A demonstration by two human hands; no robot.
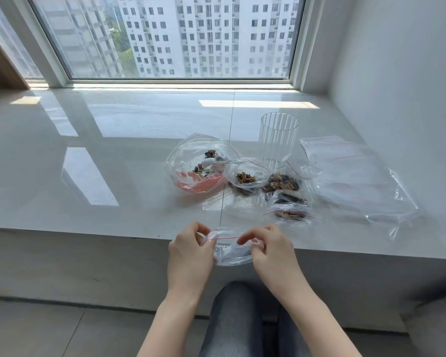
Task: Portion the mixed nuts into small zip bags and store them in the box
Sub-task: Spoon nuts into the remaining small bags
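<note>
Clear small zip bag (232, 249), red seal line, pinched between both hands (191, 249)

Bright daylight from the window (165, 37) glares on the sill (113, 150); edges perhaps slightly warped.

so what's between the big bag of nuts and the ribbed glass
In the head view, one small zip bag holding nuts lies between the big nut bag and the ribbed glass, overlapping the big bag's right edge.
</note>
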